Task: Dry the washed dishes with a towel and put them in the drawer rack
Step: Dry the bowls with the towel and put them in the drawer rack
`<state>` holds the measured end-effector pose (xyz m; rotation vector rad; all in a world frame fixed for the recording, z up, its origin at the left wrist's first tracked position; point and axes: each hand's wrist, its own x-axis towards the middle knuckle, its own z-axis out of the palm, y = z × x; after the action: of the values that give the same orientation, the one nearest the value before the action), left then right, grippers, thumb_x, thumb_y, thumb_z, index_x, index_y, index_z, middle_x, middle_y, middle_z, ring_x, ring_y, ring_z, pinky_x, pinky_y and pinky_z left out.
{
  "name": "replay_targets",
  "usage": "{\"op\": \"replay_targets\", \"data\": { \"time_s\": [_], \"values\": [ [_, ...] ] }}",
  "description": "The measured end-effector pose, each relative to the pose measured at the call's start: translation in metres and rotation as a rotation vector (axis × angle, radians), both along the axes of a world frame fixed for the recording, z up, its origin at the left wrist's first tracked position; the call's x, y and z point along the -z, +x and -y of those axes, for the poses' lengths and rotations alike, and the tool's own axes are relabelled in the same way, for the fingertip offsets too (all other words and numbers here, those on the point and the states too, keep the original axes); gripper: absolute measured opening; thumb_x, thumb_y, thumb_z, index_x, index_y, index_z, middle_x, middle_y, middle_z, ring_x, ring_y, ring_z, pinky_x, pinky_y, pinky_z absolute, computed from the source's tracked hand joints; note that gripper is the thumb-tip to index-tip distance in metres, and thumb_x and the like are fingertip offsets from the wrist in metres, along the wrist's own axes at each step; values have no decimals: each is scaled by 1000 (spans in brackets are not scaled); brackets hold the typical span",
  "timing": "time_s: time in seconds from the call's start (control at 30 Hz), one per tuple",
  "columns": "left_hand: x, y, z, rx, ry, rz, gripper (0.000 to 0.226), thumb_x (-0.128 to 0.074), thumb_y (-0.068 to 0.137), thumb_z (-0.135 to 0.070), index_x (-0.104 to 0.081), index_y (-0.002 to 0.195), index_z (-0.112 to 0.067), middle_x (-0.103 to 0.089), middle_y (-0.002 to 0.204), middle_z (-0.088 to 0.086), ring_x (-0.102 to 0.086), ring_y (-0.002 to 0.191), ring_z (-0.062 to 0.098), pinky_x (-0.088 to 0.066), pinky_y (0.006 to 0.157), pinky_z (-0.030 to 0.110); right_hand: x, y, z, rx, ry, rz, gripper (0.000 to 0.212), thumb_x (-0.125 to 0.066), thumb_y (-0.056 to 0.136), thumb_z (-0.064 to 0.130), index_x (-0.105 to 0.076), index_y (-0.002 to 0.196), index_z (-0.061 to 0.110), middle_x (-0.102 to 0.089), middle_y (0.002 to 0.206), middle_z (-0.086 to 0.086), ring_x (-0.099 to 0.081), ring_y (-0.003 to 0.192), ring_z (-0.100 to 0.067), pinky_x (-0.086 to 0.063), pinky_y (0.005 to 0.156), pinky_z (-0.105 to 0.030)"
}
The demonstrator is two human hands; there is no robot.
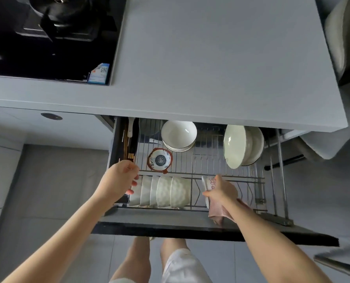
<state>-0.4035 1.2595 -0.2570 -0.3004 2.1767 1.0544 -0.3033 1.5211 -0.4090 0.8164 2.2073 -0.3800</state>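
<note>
Under the grey countertop (pixel 211 58), the drawer rack (pixel 211 160) stood pulled out towards your legs, its dark front panel (pixel 190 229) nearest you. Your hands were well apart, one at each end of the front wire row.

Your right hand (pixel 221 190) gripped a small dish (pixel 207 184) with a pink drawing on it. You held it on edge, down among the front wires, just to the right of the row of white bowls (pixel 166 192). A pink towel (pixel 217 213) hung from under the same hand, draped over the front of the rack.

Your left hand (pixel 119 178) was at the left end of that row, fingers loosely bent, with the fingertips (pixel 135 183) at the rim of the leftmost bowl. You could not tell from this view whether they pinched the bowl or only touched it.

The white bowls stood on edge, packed side by side. Behind them a small blue-and-white bowl (pixel 160 160) with a reddish rim sat in the rack. Farther back was a stack of white bowls (pixel 178 135), open side up. At the back right, pale plates (pixel 239 147) leaned on edge in the wires. Chopsticks (pixel 127 144) lay in the narrow compartment along the left side of the drawer.

On the countertop to the left sat a black hob (pixel 47 37), with a blue-and-white label (pixel 99 74) at its near right corner.
</note>
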Motion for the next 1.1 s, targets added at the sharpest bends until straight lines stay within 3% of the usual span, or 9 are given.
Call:
{"op": "replay_targets", "data": {
  "time_s": [0.13,0.4,0.57,0.67,0.73,0.83,0.97,1.03,1.1],
  "values": [
    [13,-1,13,-42,-35,23,15,-45,97,-9,-60,101,-8,-64,91,15,-61,74,23,-54,51,23,24,-2,10,28,8,37,71,-73,71,58,-42,120,17,-62,101,0,-60,85,-19,-47,64,-27],
    [24,6,31,-114,-75,60,16,-47,97,-12,-60,105,-8,-63,91,12,-63,80,25,-54,57,26,41,-3,30,63,9,30,71,-67,76,60,-38,119,12,-53,86,1,-57,72,-18,-47,55,-27],
    [17,15,34,-176,-72,93,21,-46,98,-17,-57,112,-5,-63,92,13,-62,75,21,-53,53,23,18,-13,25,-9,-19,55,68,-64,81,57,-41,122,9,-60,106,-4,-61,91,-21,-42,60,-27],
    [5,19,39,-150,-67,54,18,-46,97,-18,-59,106,-9,-64,92,12,-63,80,24,-55,60,28,-21,-27,26,-28,-35,-128,46,-58,88,50,-49,104,8,-54,80,1,-55,71,-18,-36,50,-24],
    [-7,23,44,-132,-33,33,13,-47,96,-19,-60,97,-15,-65,92,10,-64,82,22,-56,66,29,-56,-42,39,90,-223,-304,37,-56,91,44,-52,91,8,-57,78,-6,-60,78,-25,-44,60,-30],
    [-27,28,59,-128,97,26,8,-59,90,-34,-59,94,-26,-66,99,1,-65,89,16,-56,80,30,-122,-68,83,391,-682,-508,28,-59,91,39,-61,99,13,-65,101,-4,-59,103,-23,-44,87,-35],
    [-51,40,96,-158,340,30,83,-69,54,-74,-43,125,-41,-56,123,-10,-57,111,8,-45,98,27,-181,-100,164,543,-1035,-515,21,-59,92,33,-63,101,14,-64,110,-11,-61,103,-27,-47,92,-43],
    [-60,48,120,-247,447,-23,93,-77,53,-63,-36,134,-41,-52,129,-10,-56,115,8,-46,97,23,-204,-110,211,618,-1255,-451,10,-56,93,14,-60,101,10,-70,105,-12,-70,91,-24,-55,78,-41],
    [-68,57,149,-420,514,-115,82,-84,63,-37,-41,132,-34,-58,123,-9,-62,105,4,-50,85,16,-225,-113,260,623,-1441,-343,18,-48,89,-3,-58,100,8,-71,96,-14,-70,84,-26,-54,72,-38]
  ]
}}
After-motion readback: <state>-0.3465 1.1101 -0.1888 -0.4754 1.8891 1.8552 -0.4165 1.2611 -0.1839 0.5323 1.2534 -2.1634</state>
